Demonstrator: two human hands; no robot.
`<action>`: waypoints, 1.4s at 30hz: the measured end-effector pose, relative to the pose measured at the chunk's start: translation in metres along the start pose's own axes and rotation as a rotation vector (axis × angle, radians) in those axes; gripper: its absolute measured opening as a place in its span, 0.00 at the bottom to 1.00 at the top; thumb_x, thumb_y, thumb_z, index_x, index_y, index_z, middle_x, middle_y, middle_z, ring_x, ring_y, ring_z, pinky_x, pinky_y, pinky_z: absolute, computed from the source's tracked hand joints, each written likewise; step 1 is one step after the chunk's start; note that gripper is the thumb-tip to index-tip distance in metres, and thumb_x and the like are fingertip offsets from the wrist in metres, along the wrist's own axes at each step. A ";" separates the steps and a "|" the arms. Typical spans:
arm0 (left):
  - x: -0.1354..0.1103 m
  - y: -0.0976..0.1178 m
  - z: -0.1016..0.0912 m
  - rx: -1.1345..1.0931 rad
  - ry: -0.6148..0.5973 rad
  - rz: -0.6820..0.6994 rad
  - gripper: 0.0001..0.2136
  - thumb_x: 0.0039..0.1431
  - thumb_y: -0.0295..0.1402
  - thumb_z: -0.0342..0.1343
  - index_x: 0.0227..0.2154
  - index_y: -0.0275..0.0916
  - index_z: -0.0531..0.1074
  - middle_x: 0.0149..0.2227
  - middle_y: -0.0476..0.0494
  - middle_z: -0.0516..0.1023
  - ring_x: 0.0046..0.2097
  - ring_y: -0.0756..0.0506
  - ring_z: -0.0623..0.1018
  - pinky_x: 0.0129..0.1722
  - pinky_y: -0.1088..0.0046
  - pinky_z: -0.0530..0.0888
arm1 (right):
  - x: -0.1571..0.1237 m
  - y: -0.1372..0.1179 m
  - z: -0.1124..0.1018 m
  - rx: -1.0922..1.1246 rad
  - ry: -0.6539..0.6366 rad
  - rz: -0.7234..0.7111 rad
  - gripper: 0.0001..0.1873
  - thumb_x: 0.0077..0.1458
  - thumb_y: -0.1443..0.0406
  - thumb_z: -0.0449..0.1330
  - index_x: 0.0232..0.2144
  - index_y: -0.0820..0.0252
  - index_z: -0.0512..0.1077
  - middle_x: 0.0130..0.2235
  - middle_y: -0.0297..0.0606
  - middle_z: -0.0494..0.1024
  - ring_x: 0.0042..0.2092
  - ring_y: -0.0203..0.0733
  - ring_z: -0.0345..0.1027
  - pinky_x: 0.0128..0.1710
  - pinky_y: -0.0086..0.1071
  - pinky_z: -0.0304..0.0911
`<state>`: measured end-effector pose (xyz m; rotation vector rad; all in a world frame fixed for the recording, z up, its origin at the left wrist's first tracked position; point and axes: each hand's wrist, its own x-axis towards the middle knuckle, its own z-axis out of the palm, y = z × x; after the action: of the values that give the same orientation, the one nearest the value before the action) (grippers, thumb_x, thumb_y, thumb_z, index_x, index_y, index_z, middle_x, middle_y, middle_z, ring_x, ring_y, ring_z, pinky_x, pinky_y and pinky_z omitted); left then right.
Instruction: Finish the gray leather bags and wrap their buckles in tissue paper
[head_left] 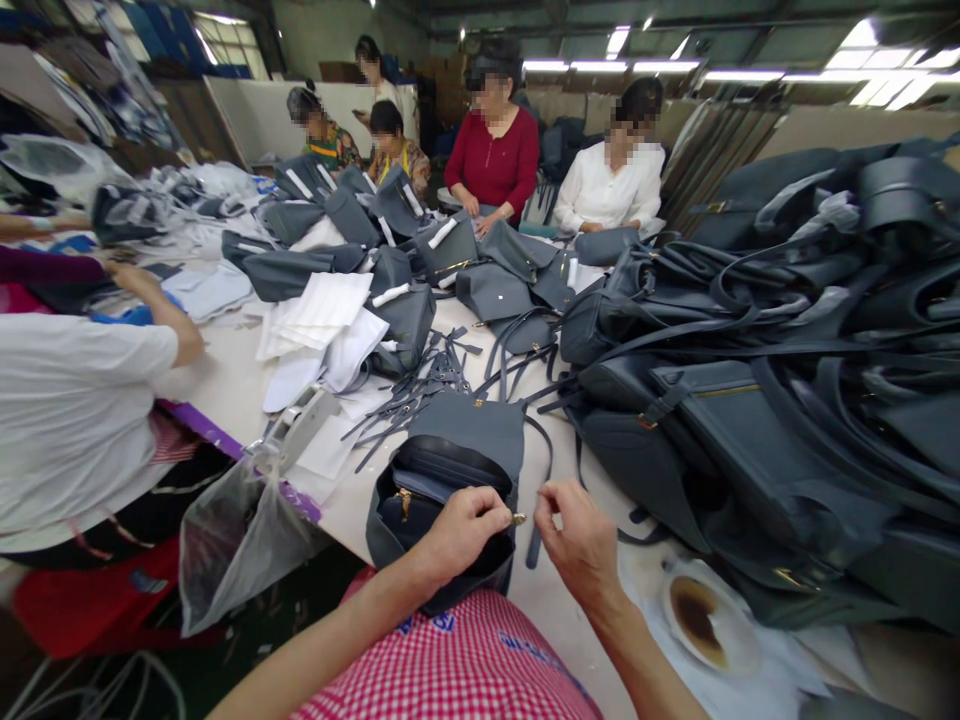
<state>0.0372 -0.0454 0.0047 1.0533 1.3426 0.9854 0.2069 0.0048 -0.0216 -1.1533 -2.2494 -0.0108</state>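
Note:
A dark blue-grey leather bag (pixel 386 540) stands at the table's front edge against my apron, its flap (pixel 469 430) folded back and its mouth open. Inside hangs a gold zipper pull (pixel 405 503). My left hand (pixel 469 530) reaches over the opening, thumb and fingers pinched on a small gold metal fitting (pixel 518 518) at the bag's right side. Just right of it my right hand (pixel 577 540) is closed in a pinch; whatever may be between its fingertips is too small to make out. A narrow strap (pixel 533 550) hangs beside the right fingertips.
A large heap of dark bags (pixel 720 440) fills the right. Behind my bag lie loose narrow straps (pixel 427 385), white sheets (pixel 322 310) and more bags (pixel 450 250). A dish of brown liquid (pixel 701 615) is at lower right; a plastic bag (pixel 247 540) hangs left. Several people work around the table.

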 end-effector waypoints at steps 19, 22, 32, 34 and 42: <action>-0.009 -0.001 -0.002 0.009 -0.032 0.044 0.06 0.44 0.32 0.62 0.18 0.36 0.73 0.24 0.49 0.72 0.36 0.45 0.70 0.39 0.71 0.63 | 0.079 0.025 0.072 1.147 -0.372 0.891 0.24 0.41 0.47 0.65 0.31 0.61 0.75 0.25 0.37 0.79 0.25 0.41 0.71 0.26 0.33 0.67; -0.008 -0.002 -0.014 -0.424 0.012 0.046 0.11 0.44 0.36 0.66 0.29 0.35 0.77 0.29 0.45 0.76 0.37 0.44 0.73 0.43 0.68 0.66 | 0.100 0.015 0.058 1.246 -0.245 0.768 0.25 0.37 0.52 0.68 0.37 0.58 0.75 0.35 0.37 0.81 0.35 0.44 0.74 0.36 0.35 0.69; -0.035 0.010 -0.060 -1.186 0.011 -0.057 0.17 0.51 0.45 0.58 0.31 0.33 0.77 0.35 0.37 0.81 0.39 0.41 0.77 0.46 0.60 0.70 | 0.035 0.004 -0.001 0.787 -0.040 -0.006 0.14 0.49 0.72 0.57 0.33 0.51 0.79 0.40 0.40 0.80 0.42 0.46 0.75 0.41 0.35 0.70; -0.044 0.010 -0.055 -1.155 -0.059 -0.007 0.16 0.49 0.41 0.60 0.35 0.33 0.77 0.38 0.37 0.81 0.42 0.40 0.77 0.47 0.59 0.70 | 0.024 0.002 -0.002 0.683 0.007 -0.060 0.16 0.50 0.73 0.55 0.35 0.51 0.78 0.40 0.40 0.80 0.42 0.45 0.75 0.40 0.35 0.71; -0.068 0.005 -0.039 -0.913 0.010 -0.050 0.19 0.47 0.37 0.66 0.42 0.34 0.74 0.40 0.38 0.80 0.38 0.42 0.79 0.44 0.60 0.73 | 0.015 -0.007 -0.004 0.408 0.080 -0.268 0.17 0.56 0.75 0.52 0.38 0.53 0.77 0.41 0.41 0.80 0.44 0.43 0.74 0.43 0.37 0.69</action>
<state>-0.0024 -0.1089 0.0283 0.3126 0.7559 1.3661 0.1975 0.0106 -0.0093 -0.6232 -2.1845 0.2769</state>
